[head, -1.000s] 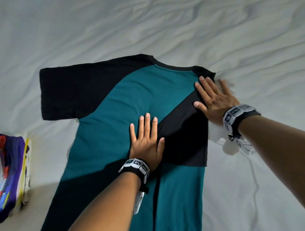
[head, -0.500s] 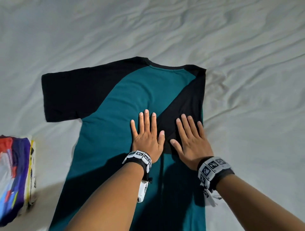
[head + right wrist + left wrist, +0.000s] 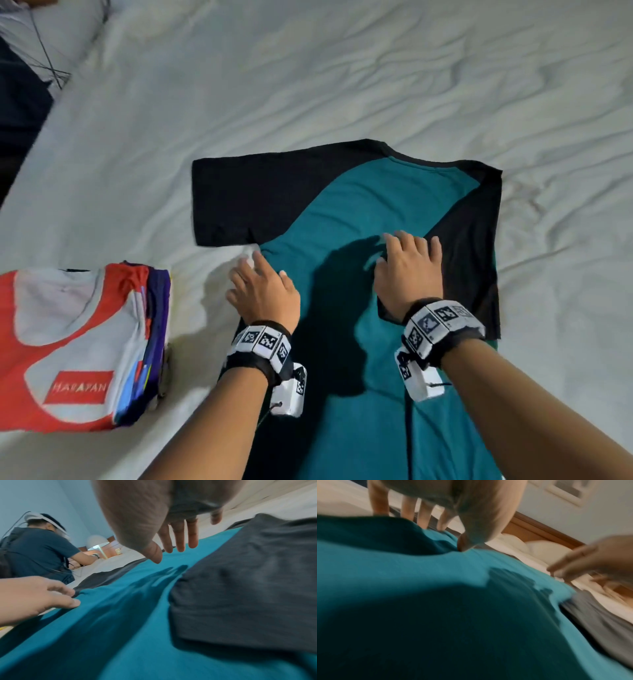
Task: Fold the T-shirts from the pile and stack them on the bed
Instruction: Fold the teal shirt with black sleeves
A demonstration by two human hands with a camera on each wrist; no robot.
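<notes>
A white bed [image 3: 342, 85] carries a teal T-shirt [image 3: 342, 212], long axis running away from the person. Its unfolded black sleeve [image 3: 239, 202] lies just beyond the left hand [image 3: 262, 294], nearer than the right hand [image 3: 407, 270]; both sets of fingers are loosely spread, holding nothing.

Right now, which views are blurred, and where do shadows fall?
Head: mostly sharp; left hand slightly smeared; hard arm shadows on the shirt. Left wrist: heavy motion blur throughout. Right wrist: sharper; right hand casts a finger shadow on the teal.
</notes>
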